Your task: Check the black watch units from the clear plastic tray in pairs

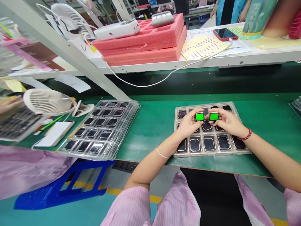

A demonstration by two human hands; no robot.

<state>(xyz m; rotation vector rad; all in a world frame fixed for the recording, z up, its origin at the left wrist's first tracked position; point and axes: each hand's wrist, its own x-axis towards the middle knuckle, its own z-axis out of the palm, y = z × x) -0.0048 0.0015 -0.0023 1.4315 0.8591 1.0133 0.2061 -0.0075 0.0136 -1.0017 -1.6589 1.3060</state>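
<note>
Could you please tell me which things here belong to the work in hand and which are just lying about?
Work in hand:
left hand, holding one green-screened device
right hand, holding another green-screened device
tray beneath

Apparently lying about:
white fan
shelf phone
pink foam

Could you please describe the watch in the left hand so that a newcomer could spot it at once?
On the green table, find the clear tray of dark watches, right of the stack of similar trays. Above it, the left hand holds the watch. It glows bright green, unlike the dark ones below; the only other lit one is in the right hand.
</note>
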